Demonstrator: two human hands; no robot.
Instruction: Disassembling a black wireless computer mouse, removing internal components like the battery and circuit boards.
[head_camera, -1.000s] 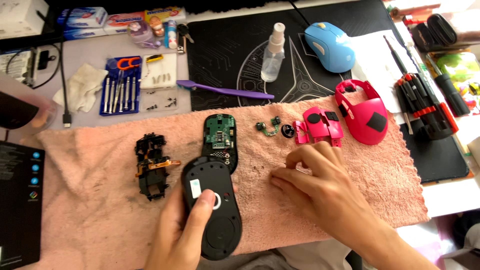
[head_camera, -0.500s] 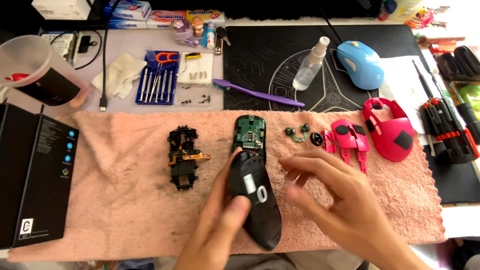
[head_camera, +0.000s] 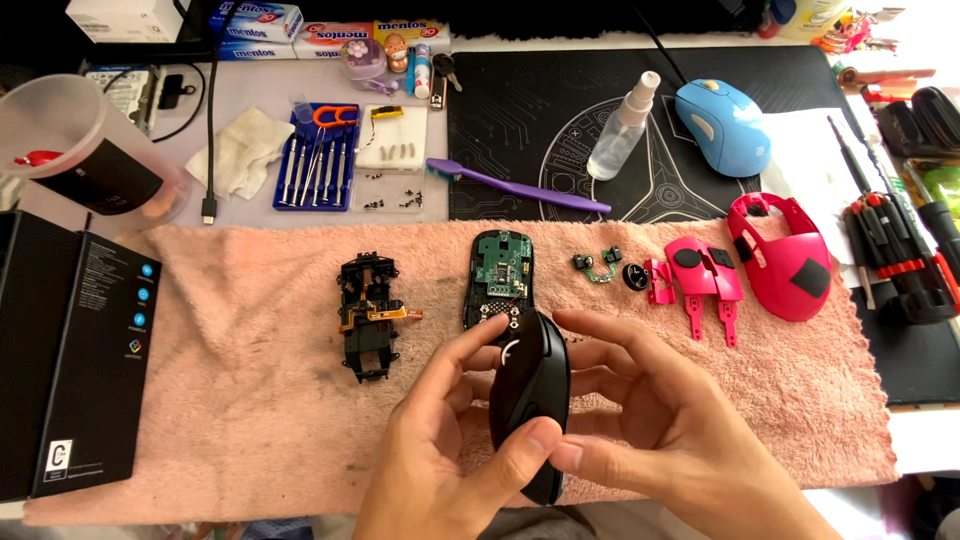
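Note:
A black computer-mouse bottom shell is held on edge above the pink towel. My left hand grips it from the left, thumb pressed on its lower side. My right hand holds it from the right, fingers curled over its top edge. Just beyond lies the green circuit board in its black base. A black inner frame with orange parts sits to the left. To the right are a small green board, a black wheel, pink button pieces and a pink top shell.
A black box stands at the left edge. Behind the towel are a blue screwdriver set, a tray of screws, a purple toothbrush, a spray bottle, a blue mouse and a clear cup. Screwdrivers lie at right.
The black shell has been turned from lying flat in my left hand to standing on edge. My right hand has closed in and now grips it too.

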